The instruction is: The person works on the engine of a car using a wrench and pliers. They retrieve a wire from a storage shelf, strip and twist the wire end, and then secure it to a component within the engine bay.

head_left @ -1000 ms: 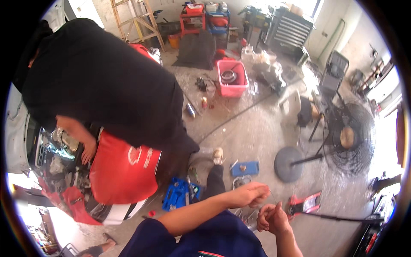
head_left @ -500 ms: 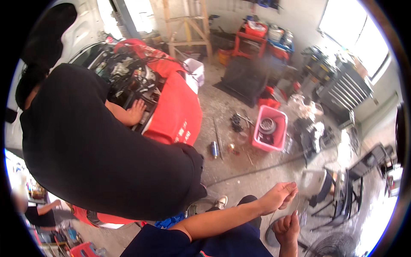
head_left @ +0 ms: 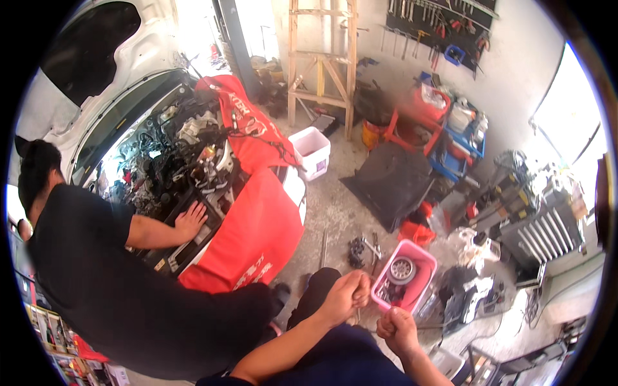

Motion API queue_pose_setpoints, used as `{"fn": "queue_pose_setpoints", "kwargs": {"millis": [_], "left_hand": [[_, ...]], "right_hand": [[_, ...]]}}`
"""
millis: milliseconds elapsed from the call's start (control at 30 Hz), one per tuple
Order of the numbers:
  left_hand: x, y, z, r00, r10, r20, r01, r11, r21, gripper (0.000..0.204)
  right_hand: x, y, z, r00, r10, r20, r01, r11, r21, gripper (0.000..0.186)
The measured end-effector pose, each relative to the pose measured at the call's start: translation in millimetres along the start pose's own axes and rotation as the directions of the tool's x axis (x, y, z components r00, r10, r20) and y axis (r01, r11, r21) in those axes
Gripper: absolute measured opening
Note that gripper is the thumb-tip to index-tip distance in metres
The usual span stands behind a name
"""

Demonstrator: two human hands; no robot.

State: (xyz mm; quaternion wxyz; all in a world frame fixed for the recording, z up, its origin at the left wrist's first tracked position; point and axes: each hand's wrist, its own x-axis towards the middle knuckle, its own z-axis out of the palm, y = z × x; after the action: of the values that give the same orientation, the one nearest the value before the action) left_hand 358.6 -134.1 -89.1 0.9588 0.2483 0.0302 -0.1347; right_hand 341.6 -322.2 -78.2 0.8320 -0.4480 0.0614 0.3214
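Note:
My left hand (head_left: 347, 297) is closed, its fingers curled with the thumb side toward the other hand. Just right of it and lower, my right hand (head_left: 397, 328) is also closed, with a small gap between the two. A thin pale strand runs between the hands in the earlier picture; now it is too fine to make out. Right beyond them stands a pink plastic bin (head_left: 421, 252) holding a round metal part (head_left: 402, 270) and smaller dark pieces. The hands hang in front of its near edge, and whether they touch it cannot be told.
At left, a person in black (head_left: 129, 283) leans over a car's open engine bay (head_left: 161, 154), one hand on its front edge. Red covers (head_left: 257, 225) drape the car. Tools (head_left: 372, 249) lie on the floor. A wooden ladder (head_left: 322, 100) and grey tool cabinet (head_left: 541, 235) stand farther back.
The view has swung up and right, bringing more wall and engine bay in. My hands have moved left and away from me, toward the pink bin, and remain closed.

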Motion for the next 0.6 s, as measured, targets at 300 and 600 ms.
{"fn": "queue_pose_setpoints", "kwargs": {"millis": [300, 600], "left_hand": [[164.0, 84.2, -122.5, 0.99, -0.121, -0.07, 0.132, 0.974, 0.187, 0.031], [385.8, 279.6, -167.9, 0.938, -0.338, -0.074, 0.344, 0.89, 0.3, 0.027]], "right_hand": [[225.4, -56.9, -55.8, 0.982, -0.102, -0.156, 0.054, 0.958, -0.281, 0.021], [434.0, -194.3, 28.4, 0.937, -0.107, -0.331, -0.123, 0.788, -0.603, 0.02]]}}
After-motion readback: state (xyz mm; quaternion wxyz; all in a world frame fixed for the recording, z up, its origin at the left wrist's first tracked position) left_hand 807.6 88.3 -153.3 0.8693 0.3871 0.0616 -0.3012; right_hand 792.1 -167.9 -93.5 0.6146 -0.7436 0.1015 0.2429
